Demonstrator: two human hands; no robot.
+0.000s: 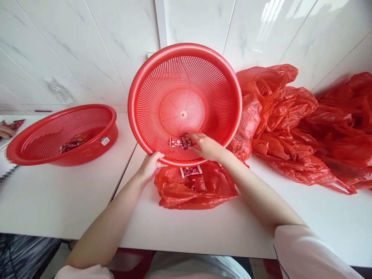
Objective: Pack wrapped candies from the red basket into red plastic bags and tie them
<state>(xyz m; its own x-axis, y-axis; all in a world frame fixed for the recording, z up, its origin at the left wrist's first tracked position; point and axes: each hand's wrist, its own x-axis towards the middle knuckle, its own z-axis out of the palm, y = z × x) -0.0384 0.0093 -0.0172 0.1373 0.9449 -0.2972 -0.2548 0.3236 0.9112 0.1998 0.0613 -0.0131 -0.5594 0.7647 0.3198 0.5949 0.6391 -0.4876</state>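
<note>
A red perforated plastic basket (186,73) is tilted toward me, its inside facing my view. My left hand (150,166) grips the basket's near rim at the lower left. Inside, my right hand (205,146) has its fingers curled on a dark red snack packet (186,142). Beside that lies a white-and-red packet (175,142) on the lower basket wall. Directly below the rim, an open red plastic bag (174,193) lies on the white table, with a few small packets (198,183) in its mouth.
To the left stands a second red basket (87,149) with some packets in it. Another person's hand (5,132) shows at the far left edge. Piles of red plastic bags (285,128) fill the right side against the tiled wall (197,23). A clear bottle (61,93) lies by the wall.
</note>
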